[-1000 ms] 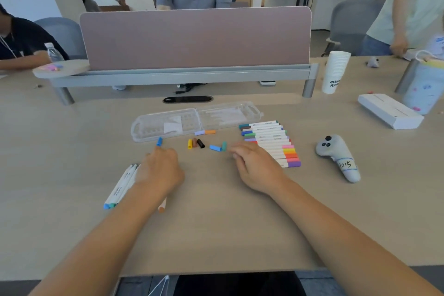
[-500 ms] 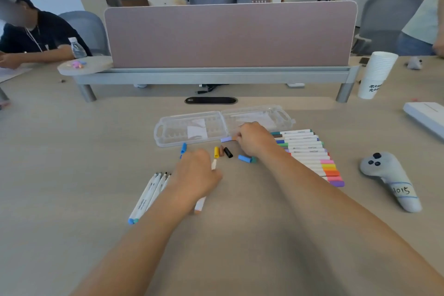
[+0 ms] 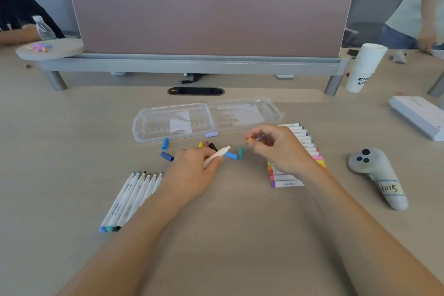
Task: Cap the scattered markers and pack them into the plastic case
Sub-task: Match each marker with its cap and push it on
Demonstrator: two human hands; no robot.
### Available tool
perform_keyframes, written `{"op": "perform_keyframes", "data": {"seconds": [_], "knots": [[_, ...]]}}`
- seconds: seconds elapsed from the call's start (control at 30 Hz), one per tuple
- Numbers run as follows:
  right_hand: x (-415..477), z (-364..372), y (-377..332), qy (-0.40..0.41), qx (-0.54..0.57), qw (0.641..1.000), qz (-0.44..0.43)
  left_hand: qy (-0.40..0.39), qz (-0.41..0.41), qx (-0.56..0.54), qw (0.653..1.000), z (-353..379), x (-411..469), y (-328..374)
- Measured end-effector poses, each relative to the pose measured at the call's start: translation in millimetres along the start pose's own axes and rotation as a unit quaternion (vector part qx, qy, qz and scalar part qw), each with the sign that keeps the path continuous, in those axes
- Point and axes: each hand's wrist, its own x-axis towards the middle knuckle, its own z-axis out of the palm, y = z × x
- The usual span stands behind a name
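The step in hand, as I judge it, is capping one pen. The left hand [image 3: 192, 175], just in front of the clear plastic hinged case [image 3: 240, 115] that lies open on the beige table [image 3: 216, 247], is clenched round a white-barrelled uncapped marker [image 3: 217, 155], whose bare tip points up and to the right. The right hand [image 3: 278, 149], in front of the case's right half, pinches a small orange plastic cap [image 3: 249, 139] between thumb and fingertips. Tip and cap are near each other but apart. To do it well, turn the cap's open mouth to face the tip, line it up with the barrel, then push straight on until it seats; a crooked push could smear ink or crush the nib. The nib's colour is too small to tell, so check that it matches first. Seven loose coloured caps [image 3: 231, 155] lie scattered along the case's front edge, one lilac one touching it. A row of white uncapped markers [image 3: 134, 197] lies well in front of the case's left end, and the capped markers [image 3: 310, 149] lie side by side off its right front corner, partly under the right hand. No marker is in the case yet.
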Motion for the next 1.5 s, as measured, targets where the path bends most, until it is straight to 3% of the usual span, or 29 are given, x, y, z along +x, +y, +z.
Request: {"op": "perform_keyframes", "data": {"seconds": [0.17,0.43,0.57,0.7,0.8,0.97,1.2,1.27,1.4,1.5], "knots": [[-16.6,5.0,1.3,-0.032,0.015,0.999,0.007,0.011,0.092,0.014,0.996,1.1,-7.0,1.4],[-26.0,16.3,-7.0,-0.072,-0.007,0.997,0.0,-0.007,0.146,0.012,0.989,4.4,-10.2,5.0],[-23.3,26.5,-15.6,-0.041,0.043,0.998,-0.022,0.034,0.152,0.013,0.988,0.0,-10.6,5.5],[-22.5,42.6,-19.0,-0.064,0.079,0.994,-0.027,-0.029,0.094,0.013,0.995,-25.4,-12.2,3.7],[-22.1,45.4,-18.8,-0.031,0.044,0.998,-0.025,-0.046,-0.013,0.074,0.996,-54.9,-12.1,-5.0],[-24.7,37.4,-9.0,0.056,-0.039,0.997,-0.032,-0.16,-0.161,0.226,0.947,-69.5,-27.2,-23.1],[-27.4,37.8,-0.9,0.075,-0.092,0.993,-0.028,-0.155,-0.186,0.257,0.936,-50.4,-29.6,-21.2],[-24.5,40.0,-2.0,0.065,-0.126,0.989,-0.031,-0.15,-0.195,0.218,0.944,-52.9,-26.9,-17.8],[1.4,59.3,-8.5,-0.019,-0.262,0.958,-0.115,-0.092,-0.214,-0.019,0.972,-66.6,-16.3,-16.8],[30.7,86.6,-9.7,-0.106,-0.403,0.9,-0.124,-0.06,-0.227,-0.232,0.944,-64.2,-5.6,-14.1]]}}
